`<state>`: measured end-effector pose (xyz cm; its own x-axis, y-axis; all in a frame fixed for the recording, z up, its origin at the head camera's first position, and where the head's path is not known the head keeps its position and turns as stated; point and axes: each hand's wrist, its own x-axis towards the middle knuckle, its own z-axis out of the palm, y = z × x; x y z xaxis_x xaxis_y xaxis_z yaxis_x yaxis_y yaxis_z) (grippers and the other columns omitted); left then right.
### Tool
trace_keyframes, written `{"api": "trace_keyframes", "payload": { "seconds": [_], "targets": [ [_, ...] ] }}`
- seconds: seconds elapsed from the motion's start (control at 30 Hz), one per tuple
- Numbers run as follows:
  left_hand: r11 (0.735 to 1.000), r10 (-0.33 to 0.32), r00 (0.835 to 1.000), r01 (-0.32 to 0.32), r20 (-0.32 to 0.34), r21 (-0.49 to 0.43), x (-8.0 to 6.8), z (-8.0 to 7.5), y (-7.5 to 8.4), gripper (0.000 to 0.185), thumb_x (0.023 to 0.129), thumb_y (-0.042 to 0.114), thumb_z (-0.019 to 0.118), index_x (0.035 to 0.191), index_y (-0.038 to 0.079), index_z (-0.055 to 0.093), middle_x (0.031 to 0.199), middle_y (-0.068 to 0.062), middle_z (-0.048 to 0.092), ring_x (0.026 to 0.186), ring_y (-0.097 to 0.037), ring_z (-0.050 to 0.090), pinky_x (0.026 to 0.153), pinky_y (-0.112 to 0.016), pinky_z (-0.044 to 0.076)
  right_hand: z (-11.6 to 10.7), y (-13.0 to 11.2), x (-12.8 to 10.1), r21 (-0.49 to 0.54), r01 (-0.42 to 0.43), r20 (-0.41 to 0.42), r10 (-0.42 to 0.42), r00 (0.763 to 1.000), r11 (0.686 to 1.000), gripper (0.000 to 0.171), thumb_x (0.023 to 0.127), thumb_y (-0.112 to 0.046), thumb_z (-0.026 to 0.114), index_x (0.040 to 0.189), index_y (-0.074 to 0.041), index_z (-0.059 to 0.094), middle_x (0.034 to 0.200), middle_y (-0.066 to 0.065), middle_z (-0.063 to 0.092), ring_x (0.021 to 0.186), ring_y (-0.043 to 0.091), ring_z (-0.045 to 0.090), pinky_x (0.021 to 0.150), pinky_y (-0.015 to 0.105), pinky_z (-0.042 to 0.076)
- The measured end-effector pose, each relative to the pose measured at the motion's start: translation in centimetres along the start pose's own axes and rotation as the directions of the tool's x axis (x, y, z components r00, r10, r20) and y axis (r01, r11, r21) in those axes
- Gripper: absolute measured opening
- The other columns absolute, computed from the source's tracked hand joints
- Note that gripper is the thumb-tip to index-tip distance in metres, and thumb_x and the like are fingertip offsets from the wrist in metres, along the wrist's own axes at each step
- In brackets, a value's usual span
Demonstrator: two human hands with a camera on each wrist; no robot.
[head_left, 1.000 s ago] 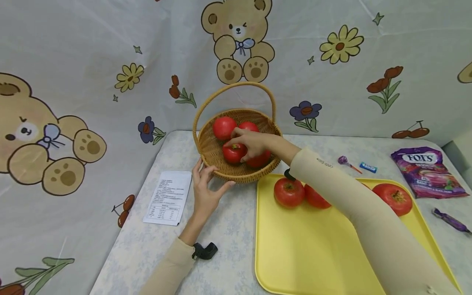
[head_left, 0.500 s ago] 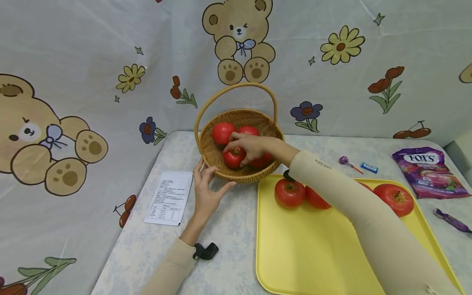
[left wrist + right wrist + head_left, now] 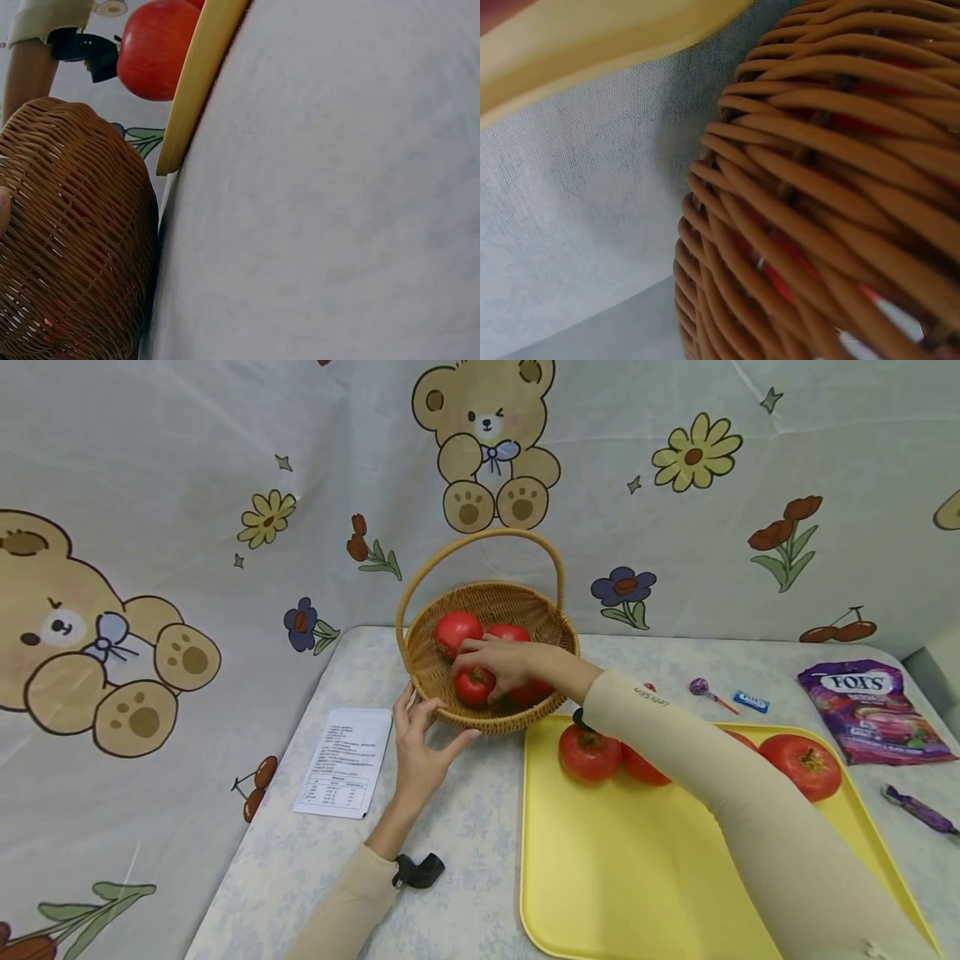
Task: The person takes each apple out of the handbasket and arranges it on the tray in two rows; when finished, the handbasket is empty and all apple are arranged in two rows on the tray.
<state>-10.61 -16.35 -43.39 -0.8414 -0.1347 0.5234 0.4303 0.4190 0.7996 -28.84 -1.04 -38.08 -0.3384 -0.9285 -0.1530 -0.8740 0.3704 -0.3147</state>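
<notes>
In the head view a wicker basket (image 3: 420, 668) with a tall handle tilts toward me and contains several red fruits. My right hand (image 3: 504, 662) reaches inside, its fingers curled round a red tomato (image 3: 476, 687) with a green stem end. Another red fruit (image 3: 457, 633) lies just behind those fingers. My left hand (image 3: 420, 752) rests against the basket's lower left outside, fingers spread and thumb held out. The basket's woven side (image 3: 75, 225) fills the left of the left wrist view, with a fingertip at the frame's edge. The right wrist view shows the weave (image 3: 832, 172) close up; that hand is hidden there.
A yellow tray (image 3: 600, 877) with several red fruits (image 3: 588, 752) lies at the right, under my right forearm. Beyond it are a lollipop (image 3: 699, 687), a small blue sweet (image 3: 751, 701), a purple candy bag (image 3: 862, 710) and a wrapped candy (image 3: 918, 808). A white printed packet (image 3: 345, 762) lies left.
My right hand has shifted slightly left and down in the basket, over the tomato, which has moved a little with it. The fruit behind has turned slightly. My left hand stays at the basket.
</notes>
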Motion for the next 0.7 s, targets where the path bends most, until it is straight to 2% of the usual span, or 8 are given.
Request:
{"api": "trace_keyframes", "payload": {
  "seconds": [0.2, 0.33, 0.5, 0.7],
  "targets": [
    [1.0, -0.008, 1.0, 0.008, 0.009, 0.005, 0.0, -0.2, 0.1, 0.048, 0.074, 0.001, 0.084, 0.112, -0.005, 0.055, 0.151, -0.034, 0.017, 0.139, -0.051, 0.03, 0.099, -0.055, 0.049, 0.3, -0.3, 0.4, -0.055, 0.01, -0.025, -0.012, 1.0, 0.998, 0.065, 0.075, -0.019, 0.087, 0.131, -0.021, 0.055, 0.135, 0.004, 0.044, 0.127, 0.035, 0.043, 0.109, 0.054, 0.039],
    [1.0, -0.009, 1.0, 0.009, 0.01, 0.015, -0.1, -0.1, 0.0, 0.049, 0.073, 0.002, 0.085, 0.112, -0.005, 0.055, 0.151, -0.033, 0.017, 0.141, -0.05, 0.028, 0.1, -0.054, 0.049, 0.3, -0.4, 0.4, -0.067, 0.022, -0.037, -0.024, 0.999, 0.998, 0.063, 0.074, -0.018, 0.087, 0.129, -0.019, 0.056, 0.134, 0.005, 0.046, 0.127, 0.032, 0.045, 0.111, 0.052, 0.038],
    [1.0, 0.004, 1.0, -0.005, 0.01, 0.025, -0.1, 0.0, 0.0, 0.049, 0.073, 0.004, 0.086, 0.111, -0.004, 0.056, 0.151, -0.033, 0.017, 0.142, -0.049, 0.026, 0.1, -0.051, 0.05, 0.0, -0.6, 0.1, -0.034, 0.035, -0.058, -0.037, 0.998, 0.999, 0.063, 0.073, -0.017, 0.087, 0.129, -0.018, 0.057, 0.133, 0.006, 0.047, 0.127, 0.031, 0.046, 0.11, 0.055, 0.037],
    [1.0, 0.014, 1.0, -0.014, 0.003, 0.026, -0.2, 0.0, 0.0, 0.048, 0.072, 0.003, 0.086, 0.109, -0.003, 0.057, 0.151, -0.033, 0.019, 0.141, -0.049, 0.028, 0.098, -0.051, 0.051, -0.6, -1.3, -0.5, 0.002, 0.066, -0.097, -0.066, 0.993, 0.998, 0.063, 0.075, -0.018, 0.087, 0.129, -0.021, 0.055, 0.135, 0.004, 0.047, 0.13, 0.028, 0.044, 0.114, 0.059, 0.03]
  ]
}}
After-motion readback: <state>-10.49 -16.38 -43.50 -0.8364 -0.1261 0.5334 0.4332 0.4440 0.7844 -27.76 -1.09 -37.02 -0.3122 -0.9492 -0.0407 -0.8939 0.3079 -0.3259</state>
